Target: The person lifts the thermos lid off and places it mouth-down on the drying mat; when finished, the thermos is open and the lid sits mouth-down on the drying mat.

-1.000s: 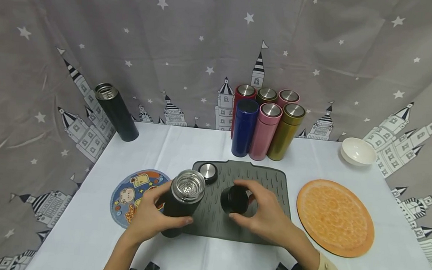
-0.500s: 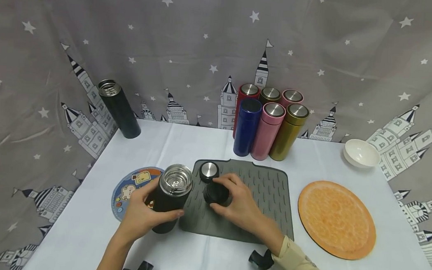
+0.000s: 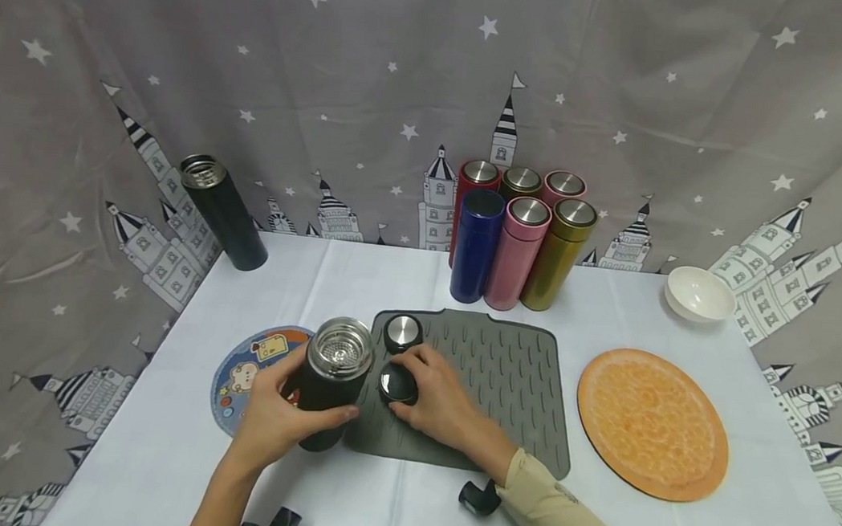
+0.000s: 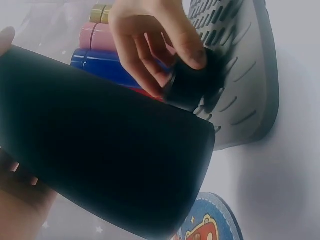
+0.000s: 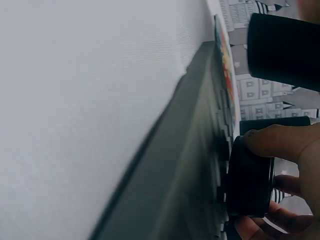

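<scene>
My left hand (image 3: 275,407) grips a black thermos bottle (image 3: 324,398), its steel mouth uncovered and a perforated strainer inside. The bottle is held up beside the left edge of the grey drying mat (image 3: 514,389). Between thumb and fingers, my right hand (image 3: 441,401) pinches a black lid (image 3: 397,384) down at the mat, glossy face up. Right behind it on the mat sits a second lid (image 3: 403,331), black with a steel top. In the right wrist view the pinched lid (image 5: 250,180) stands against the mat's ridges, with the bottle (image 5: 285,52) apart from it.
An uncovered dark bottle (image 3: 224,215) stands at the back left. Several capped bottles, among them a blue one (image 3: 477,246) and a pink one (image 3: 518,257), cluster behind the mat. A cartoon round mat (image 3: 240,373) lies left, an orange round mat (image 3: 653,426) right, a white bowl (image 3: 700,296) back right.
My right hand has moved left with the black lid, turned it flat and lowered it to the mat beside the steel-topped lid. My left hand has shifted slightly left with the bottle.
</scene>
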`<state>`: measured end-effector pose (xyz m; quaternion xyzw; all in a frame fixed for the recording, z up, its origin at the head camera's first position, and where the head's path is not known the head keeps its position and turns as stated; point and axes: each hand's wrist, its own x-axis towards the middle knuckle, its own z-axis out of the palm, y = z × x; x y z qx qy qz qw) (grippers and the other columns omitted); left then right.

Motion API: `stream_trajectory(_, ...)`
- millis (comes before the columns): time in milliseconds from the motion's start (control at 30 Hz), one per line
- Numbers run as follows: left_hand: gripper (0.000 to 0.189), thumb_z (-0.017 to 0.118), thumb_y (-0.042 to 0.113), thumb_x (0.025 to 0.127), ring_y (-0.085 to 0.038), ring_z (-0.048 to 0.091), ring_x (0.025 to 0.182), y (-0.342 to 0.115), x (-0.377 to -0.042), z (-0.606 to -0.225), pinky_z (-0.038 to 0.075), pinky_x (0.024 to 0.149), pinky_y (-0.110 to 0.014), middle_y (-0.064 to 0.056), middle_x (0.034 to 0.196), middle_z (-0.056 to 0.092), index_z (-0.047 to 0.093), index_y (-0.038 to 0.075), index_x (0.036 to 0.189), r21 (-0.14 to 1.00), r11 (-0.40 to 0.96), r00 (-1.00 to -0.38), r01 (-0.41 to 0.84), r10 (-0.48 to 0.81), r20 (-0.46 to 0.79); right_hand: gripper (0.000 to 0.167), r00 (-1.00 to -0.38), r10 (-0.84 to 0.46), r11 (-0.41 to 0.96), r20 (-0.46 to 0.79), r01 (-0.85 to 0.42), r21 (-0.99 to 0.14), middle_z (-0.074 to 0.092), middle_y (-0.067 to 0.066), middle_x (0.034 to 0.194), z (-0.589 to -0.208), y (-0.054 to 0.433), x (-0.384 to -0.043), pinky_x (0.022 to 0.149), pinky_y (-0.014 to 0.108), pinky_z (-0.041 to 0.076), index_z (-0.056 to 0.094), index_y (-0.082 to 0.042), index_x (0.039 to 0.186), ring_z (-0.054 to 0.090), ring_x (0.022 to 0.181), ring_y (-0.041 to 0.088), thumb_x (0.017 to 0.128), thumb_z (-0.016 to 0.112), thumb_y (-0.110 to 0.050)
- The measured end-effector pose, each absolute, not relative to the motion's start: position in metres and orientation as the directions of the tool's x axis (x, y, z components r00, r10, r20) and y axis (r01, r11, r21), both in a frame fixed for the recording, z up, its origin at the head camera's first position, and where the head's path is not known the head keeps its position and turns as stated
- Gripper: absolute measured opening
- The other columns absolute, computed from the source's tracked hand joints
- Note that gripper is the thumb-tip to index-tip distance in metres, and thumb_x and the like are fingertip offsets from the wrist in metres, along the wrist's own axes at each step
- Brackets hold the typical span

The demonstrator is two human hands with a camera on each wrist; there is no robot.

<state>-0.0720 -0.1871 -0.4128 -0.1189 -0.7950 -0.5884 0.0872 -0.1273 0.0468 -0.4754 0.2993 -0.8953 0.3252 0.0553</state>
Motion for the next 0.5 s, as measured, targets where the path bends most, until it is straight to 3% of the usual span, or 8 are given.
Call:
stream_trajectory(233,0.077,0.095,0.002,0.06,-0.021,0.06,0.109,-0.19,-0.076,-0.411,0.052,0.087,-0.027,0.0,0.118,0.068,0.065,0.015,0.13,0.907,0.273,-0.947,0.32,0.058,0.316,0.058,-0.836,-0.491,0.639,0.246,-0.538,-0.55,0.056,0.004,0.118,-0.48,0.044,-0.126,0.091,0.038,0.051,0.064,-0.01,0.125,0.057,0.108,0.019,0.074,0.089,-0.023)
stream_trajectory(400,0.079,0.094,0.001,0.06,-0.016,0.06,0.112,-0.196,-0.079,-0.407,0.048,0.092,-0.025,0.001,0.12,0.066,0.064,0.015,0.132,0.878,0.351,-0.939,0.325,0.009,0.344,0.058,-0.842,-0.485,0.646,0.237,-0.528,-0.551,0.055,0.003,0.118,-0.481,0.043,-0.125,0.091,0.038,0.051,0.064,-0.012,0.126,0.056,0.107,0.019,0.075,0.089,-0.023)
stream_trajectory(500,0.081,0.093,0.002,0.063,-0.012,0.057,0.115,-0.201,-0.083,-0.403,0.043,0.1,-0.037,0.001,0.124,0.065,0.061,0.016,0.136,0.852,0.411,-0.934,0.323,-0.008,0.358,0.058,-0.845,-0.482,0.643,0.233,-0.521,-0.561,0.055,0.003,0.118,-0.481,0.043,-0.125,0.091,0.037,0.051,0.064,-0.012,0.127,0.056,0.107,0.019,0.075,0.089,-0.023)
